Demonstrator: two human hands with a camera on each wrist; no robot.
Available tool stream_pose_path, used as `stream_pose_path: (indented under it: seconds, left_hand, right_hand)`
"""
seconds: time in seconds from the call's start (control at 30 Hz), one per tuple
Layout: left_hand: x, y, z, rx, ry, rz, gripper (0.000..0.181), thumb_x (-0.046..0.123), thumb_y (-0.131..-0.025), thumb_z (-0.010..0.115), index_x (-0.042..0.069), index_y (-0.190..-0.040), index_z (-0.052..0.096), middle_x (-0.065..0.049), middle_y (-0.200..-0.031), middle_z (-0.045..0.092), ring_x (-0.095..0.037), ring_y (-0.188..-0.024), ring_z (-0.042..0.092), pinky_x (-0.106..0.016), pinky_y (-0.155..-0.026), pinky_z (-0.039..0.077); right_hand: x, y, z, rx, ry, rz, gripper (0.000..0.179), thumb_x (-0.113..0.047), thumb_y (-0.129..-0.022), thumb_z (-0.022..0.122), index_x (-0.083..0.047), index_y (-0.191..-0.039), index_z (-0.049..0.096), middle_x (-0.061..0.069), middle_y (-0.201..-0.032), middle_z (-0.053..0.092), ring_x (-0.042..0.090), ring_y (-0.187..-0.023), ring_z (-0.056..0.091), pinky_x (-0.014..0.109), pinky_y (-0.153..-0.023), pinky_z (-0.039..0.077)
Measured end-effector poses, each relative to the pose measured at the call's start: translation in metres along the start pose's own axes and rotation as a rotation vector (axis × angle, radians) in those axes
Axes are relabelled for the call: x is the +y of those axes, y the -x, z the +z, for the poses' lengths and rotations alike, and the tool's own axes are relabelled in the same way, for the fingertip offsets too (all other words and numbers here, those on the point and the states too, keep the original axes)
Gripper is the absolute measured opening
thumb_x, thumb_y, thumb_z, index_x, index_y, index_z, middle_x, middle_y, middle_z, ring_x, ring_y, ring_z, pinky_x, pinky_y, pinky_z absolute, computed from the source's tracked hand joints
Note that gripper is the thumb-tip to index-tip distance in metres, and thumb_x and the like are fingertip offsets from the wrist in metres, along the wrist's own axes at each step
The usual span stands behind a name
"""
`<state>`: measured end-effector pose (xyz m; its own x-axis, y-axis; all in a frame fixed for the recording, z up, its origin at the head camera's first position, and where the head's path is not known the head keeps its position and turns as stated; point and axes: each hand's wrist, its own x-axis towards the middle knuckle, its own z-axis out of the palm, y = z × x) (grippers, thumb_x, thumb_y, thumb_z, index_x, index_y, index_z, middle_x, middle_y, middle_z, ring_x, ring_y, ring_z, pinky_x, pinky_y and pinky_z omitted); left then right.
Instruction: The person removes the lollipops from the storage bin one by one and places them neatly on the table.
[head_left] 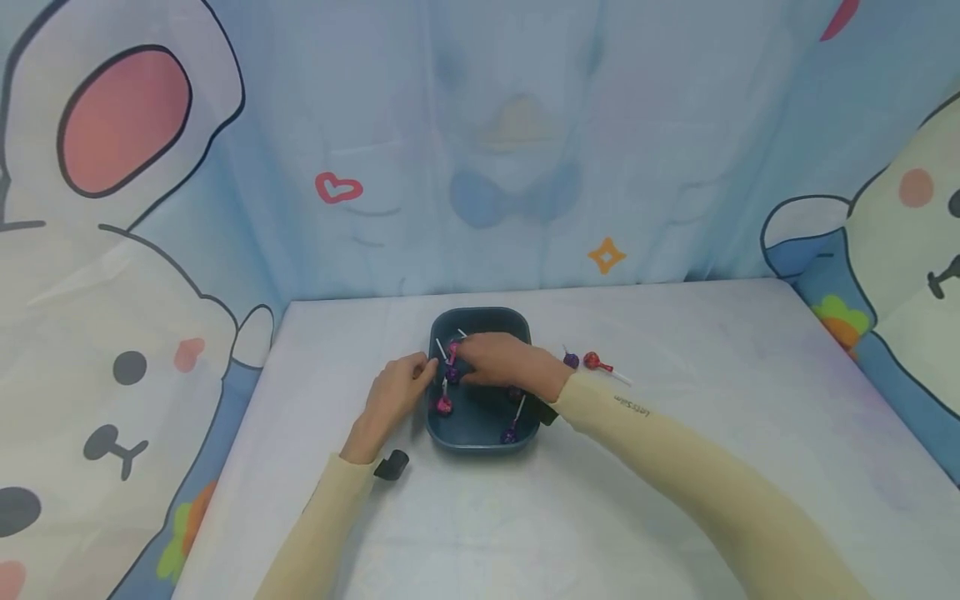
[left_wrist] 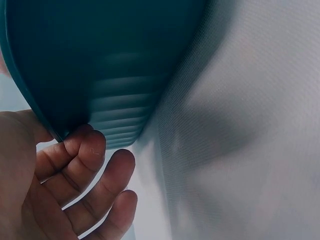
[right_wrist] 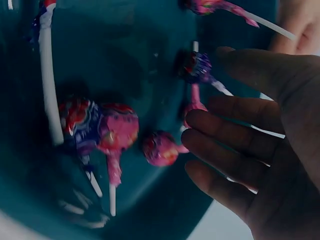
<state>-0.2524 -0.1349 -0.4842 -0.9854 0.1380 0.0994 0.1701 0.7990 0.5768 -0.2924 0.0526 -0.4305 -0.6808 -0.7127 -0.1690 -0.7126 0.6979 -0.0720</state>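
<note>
A dark teal plastic container (head_left: 483,448) holds several wrapped lollipops on white sticks. With thumb and forefinger, my left hand (head_left: 393,387) pinches its left rim; in the left wrist view the other fingers hang below the rim (left_wrist: 22,92). My right hand (head_left: 495,360) reaches down inside, fingers extended and apart. In the right wrist view, a purple lollipop (right_wrist: 197,67) lies just off the thumb tip, and the fingertips overlap a pink one beneath them. Another pink lollipop (right_wrist: 160,149) sits near those fingers. A purple lollipop (head_left: 510,435) rests toward the container's near right corner.
On the white-covered table (head_left: 720,375), right of the container, lie a red lollipop (head_left: 592,360) and a purple lollipop (head_left: 572,360), partly behind the right forearm. A light blue cartoon curtain (head_left: 390,100) stands behind the table and along both sides.
</note>
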Motion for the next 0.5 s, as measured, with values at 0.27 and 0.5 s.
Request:
stream_pose_path:
  seconds: [0.27,0.5]
  left_hand:
    - [0.000,-0.001,0.000,0.010,-0.002,0.015,0.031,0.040,-0.094,0.045,0.018,-0.072,0.051,0.003,-0.060,0.048,-0.012,-0.053,0.044,-0.026,-0.047,0.032]
    - [0.000,-0.002,-0.001,0.002,-0.010,-0.009,0.031,0.039,-0.094,0.046,0.018,-0.072,0.052,0.003,-0.061,0.049,-0.012,-0.054,0.044,-0.026,-0.048,0.033]
  right_hand:
    - [-0.008,-0.014,0.006,-0.036,0.042,0.071,0.031,-0.036,-0.083,0.066,-0.011,-0.101,0.062,0.002,-0.086,0.064,0.014,-0.073,0.057,0.033,-0.072,0.051]
    - [-0.014,-0.023,0.010,-0.039,0.068,0.077,0.026,-0.034,-0.082,0.067,-0.010,-0.092,0.066,0.003,-0.082,0.065,0.015,-0.069,0.057,0.035,-0.071,0.051]
